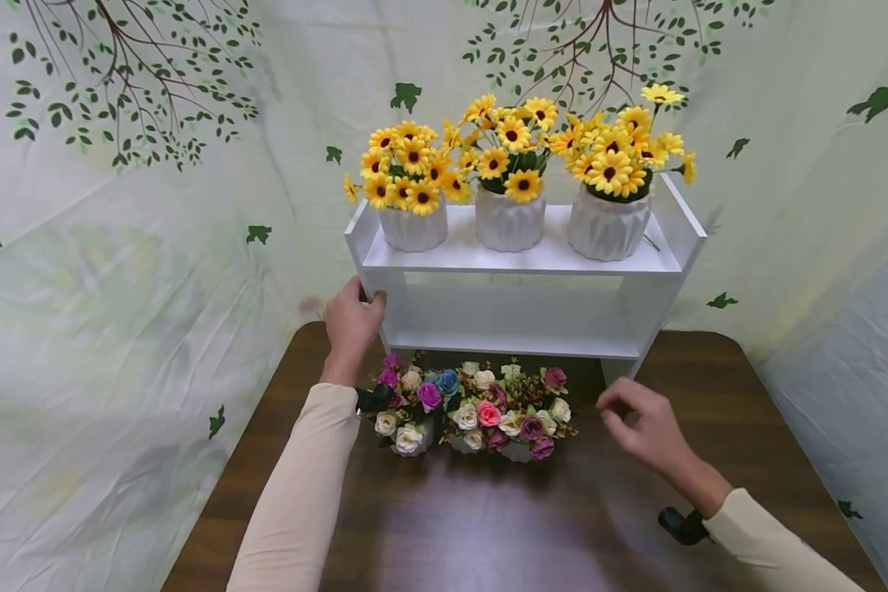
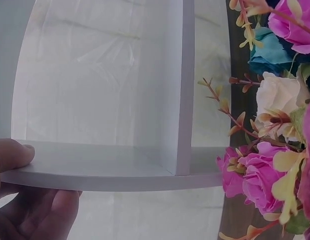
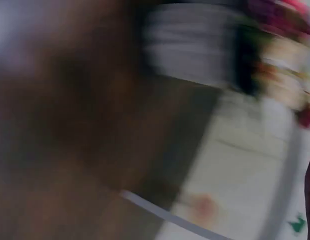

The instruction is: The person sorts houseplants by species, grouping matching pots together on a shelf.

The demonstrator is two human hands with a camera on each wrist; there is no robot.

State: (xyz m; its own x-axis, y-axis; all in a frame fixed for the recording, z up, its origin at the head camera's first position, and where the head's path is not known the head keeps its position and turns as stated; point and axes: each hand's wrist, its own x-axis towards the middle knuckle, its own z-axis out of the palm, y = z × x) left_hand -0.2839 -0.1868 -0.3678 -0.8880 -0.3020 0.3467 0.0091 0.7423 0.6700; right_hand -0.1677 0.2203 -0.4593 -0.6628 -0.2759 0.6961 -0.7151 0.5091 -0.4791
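A white two-tier shelf [image 1: 462, 258] stands toward the back of the table. My left hand [image 1: 351, 322] grips its left side panel [image 2: 109, 161]; in the left wrist view the thumb lies on the inner face and the fingers on the outer one. Over the table, to the right of the rose pots, my right hand [image 1: 645, 426] hangs with loosely curled fingers and nothing in them. Three white pots [image 1: 509, 224] of yellow daisy-like flowers [image 1: 514, 134] line the top tier. In front of the shelf base sit potted artificial roses [image 1: 488, 413] in pink, purple, blue and cream.
The dark brown wooden table [image 1: 474, 526] ends close to a cloth backdrop [image 1: 155, 271] printed with leaves and branches. The lower tier [image 1: 518, 350] runs just above the roses. Blur covers most of the right wrist view.
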